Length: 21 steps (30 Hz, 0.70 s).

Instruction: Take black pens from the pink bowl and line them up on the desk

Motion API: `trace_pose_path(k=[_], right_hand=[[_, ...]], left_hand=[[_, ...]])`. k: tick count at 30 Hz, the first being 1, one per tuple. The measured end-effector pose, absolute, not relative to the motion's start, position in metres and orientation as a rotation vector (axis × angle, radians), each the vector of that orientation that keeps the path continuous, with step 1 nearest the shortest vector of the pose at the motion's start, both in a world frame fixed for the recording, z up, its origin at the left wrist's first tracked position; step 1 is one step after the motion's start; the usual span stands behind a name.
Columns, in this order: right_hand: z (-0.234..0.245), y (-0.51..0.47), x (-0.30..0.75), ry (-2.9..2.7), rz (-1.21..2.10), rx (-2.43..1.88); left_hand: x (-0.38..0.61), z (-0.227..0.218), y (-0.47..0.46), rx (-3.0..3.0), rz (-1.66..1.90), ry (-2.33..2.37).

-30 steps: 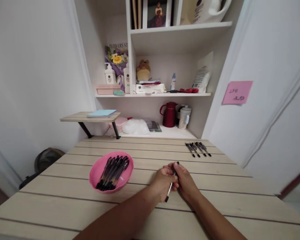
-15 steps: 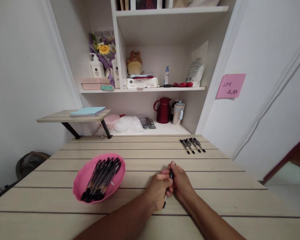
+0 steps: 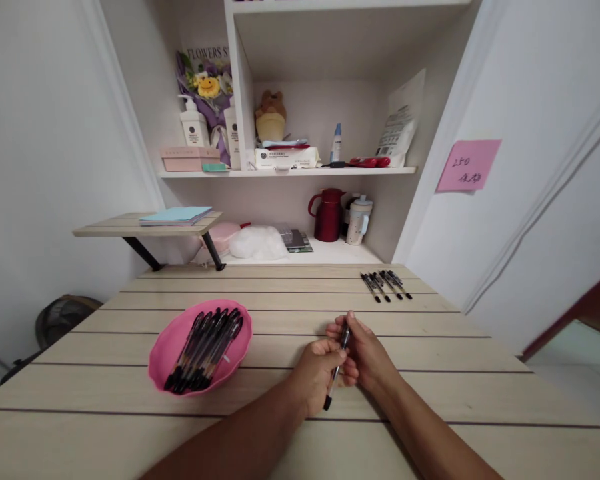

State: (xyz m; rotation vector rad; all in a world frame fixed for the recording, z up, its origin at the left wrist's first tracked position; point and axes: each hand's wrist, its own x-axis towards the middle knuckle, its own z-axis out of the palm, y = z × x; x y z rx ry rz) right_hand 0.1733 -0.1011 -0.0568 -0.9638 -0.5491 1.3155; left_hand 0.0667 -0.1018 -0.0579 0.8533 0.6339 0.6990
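Note:
Over the table's near middle, my left hand (image 3: 316, 373) is closed on a black gel pen (image 3: 335, 379), its thumb lying along the clear barrel. My right hand (image 3: 367, 353) grips the same pen near its upper end, thumb and fingertips at the dark cap part. The pen slants, with its black lower end below my left hand. To the left, a pink bowl (image 3: 156, 353) with a wavy rim holds several similar black pens (image 3: 205, 350). Toward the back right, several pens (image 3: 385, 285) lie side by side on the wooden table (image 3: 280, 320), their caps seemingly beside them.
A small raised stand (image 3: 105, 227) with light blue paper (image 3: 175, 215) stands at the back left. Behind the table, a white shelf holds a red jug (image 3: 329, 217), a cup (image 3: 359, 221) and a white plastic bag (image 3: 258, 243). A pink note (image 3: 469, 165) is stuck on the right wall.
My hands have loosened and shifted slightly around the pen, so more of its barrel now shows. The view has tilted a little downward. The bowl and the laid-out pens stay as they were.

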Motion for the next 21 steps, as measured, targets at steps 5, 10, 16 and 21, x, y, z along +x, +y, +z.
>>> trace_pose_path(k=[5, 10, 16, 21], right_hand=[[-0.056, -0.100, 0.177, -0.539, 1.253, -0.901], [-0.054, -0.097, 0.192, -0.534, 1.130, -0.878], [-0.067, -0.084, 0.229, -0.498, 1.036, -1.073], [-0.063, -0.063, 0.260, -0.970, 0.790, -1.691]], left_hand=[[0.062, -0.054, -0.100, 0.881, 0.606, 0.602], [0.059, -0.056, -0.098, 0.889, 0.540, 0.595], [0.057, -0.057, -0.091, 0.867, 0.552, 0.570], [0.057, -0.056, -0.088, 0.800, 0.546, 0.544]])
